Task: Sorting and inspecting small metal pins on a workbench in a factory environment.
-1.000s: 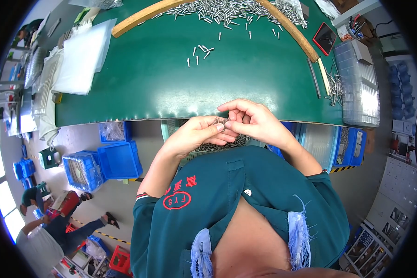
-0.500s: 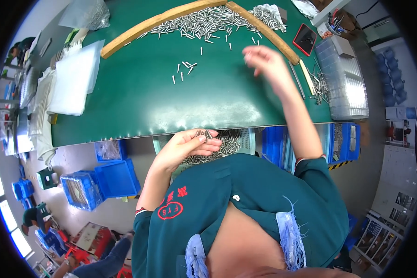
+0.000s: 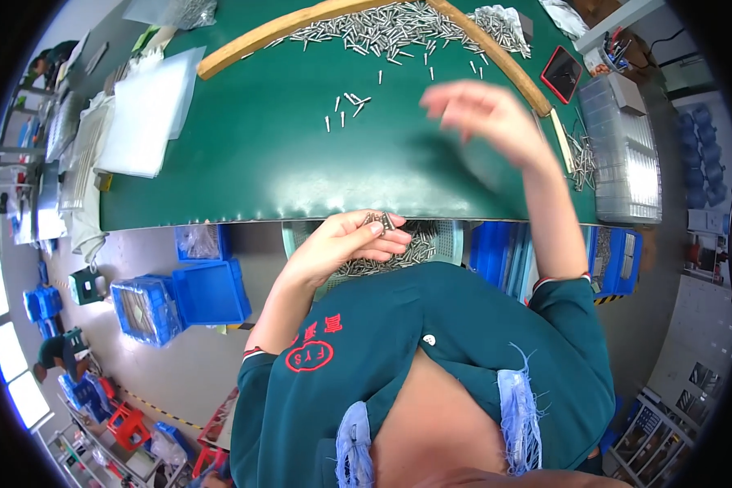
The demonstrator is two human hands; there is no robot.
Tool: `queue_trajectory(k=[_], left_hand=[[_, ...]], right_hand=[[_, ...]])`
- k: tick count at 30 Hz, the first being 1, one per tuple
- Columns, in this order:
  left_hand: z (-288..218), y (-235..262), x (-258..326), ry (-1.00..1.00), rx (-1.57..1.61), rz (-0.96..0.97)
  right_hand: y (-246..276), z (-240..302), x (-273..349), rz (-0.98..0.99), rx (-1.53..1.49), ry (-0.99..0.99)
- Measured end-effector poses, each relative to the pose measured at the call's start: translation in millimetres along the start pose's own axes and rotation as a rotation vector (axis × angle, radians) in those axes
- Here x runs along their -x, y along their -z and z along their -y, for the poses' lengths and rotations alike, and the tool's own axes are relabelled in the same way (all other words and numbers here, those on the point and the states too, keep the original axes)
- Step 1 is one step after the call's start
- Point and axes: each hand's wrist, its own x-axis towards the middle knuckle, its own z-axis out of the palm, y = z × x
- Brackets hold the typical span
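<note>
My left hand (image 3: 346, 242) is closed around several small metal pins (image 3: 380, 220), whose ends show above its fingers. It is at the table's near edge, over a pale green basket (image 3: 455, 242) full of similar silvery pieces (image 3: 415, 252). Above the green table (image 3: 260, 163), my right hand (image 3: 492, 120) is blurred by motion, its fingers stretched loosely to the left. I see nothing held in it. Left of it lies a small loose group of metal pins (image 3: 354, 101). A large pile of these pins (image 3: 382, 31) lies farther back against wooden strips (image 3: 276, 32).
Clear plastic sheets (image 3: 150, 110) lie at the table's left. On the right are a red-edged phone (image 3: 561, 75), thin metal rods (image 3: 581, 159) and a clear plastic case stack (image 3: 622, 154). Blue crates (image 3: 211, 293) stand below the table. People work in the background at left.
My right hand has drawn slightly nearer and to the right, staying over the table. My left hand keeps its hold on the pins. The whole view has shifted a little.
</note>
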Motion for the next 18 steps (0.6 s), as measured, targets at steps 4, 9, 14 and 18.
queue_trajectory(k=[4, 9, 14, 18], left_hand=[[-2, -3, -2, -0.013, -0.026, 0.011], [-2, -4, 1, -0.008, -0.063, -0.004], [0, -4, 0, -0.026, -0.072, -0.016], [2, -4, 0, -0.037, -0.075, -0.011]], right_hand=[[-63, -21, 32, 0.244, 0.125, 0.091], [-88, -27, 44, 0.141, 0.15, 0.111], [-92, -30, 47, 0.104, 0.186, 0.119], [-94, -31, 49, 0.073, 0.154, 0.161]])
